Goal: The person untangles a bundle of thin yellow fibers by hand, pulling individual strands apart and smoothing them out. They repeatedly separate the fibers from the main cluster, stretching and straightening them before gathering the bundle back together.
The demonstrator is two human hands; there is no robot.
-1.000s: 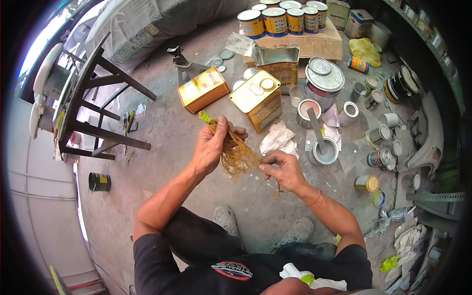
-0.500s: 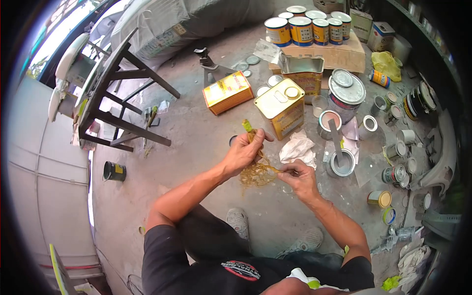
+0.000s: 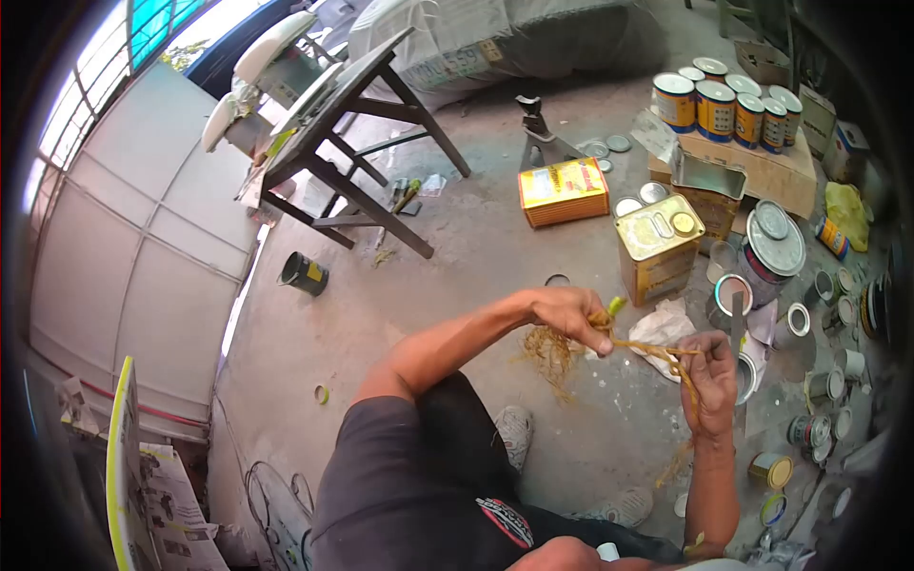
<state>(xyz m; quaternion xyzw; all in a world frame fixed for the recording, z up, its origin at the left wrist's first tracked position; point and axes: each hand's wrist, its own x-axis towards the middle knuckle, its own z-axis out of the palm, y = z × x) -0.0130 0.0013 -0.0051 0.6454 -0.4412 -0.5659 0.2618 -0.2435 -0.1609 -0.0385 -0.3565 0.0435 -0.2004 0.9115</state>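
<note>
Left hand is closed round the fibre bundle, whose loose ends hang below that grip; right hand pinches a strand. Since half a second ago, the green end has tipped rightward and the strand crosses between the grips, apparently sorted from the tangle. Rag lies just beyond; tin farther.

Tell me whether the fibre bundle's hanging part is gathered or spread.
Spread: the fibre bundle hangs as a loose tangle below the left hand, with strands running across to the right hand.
</note>
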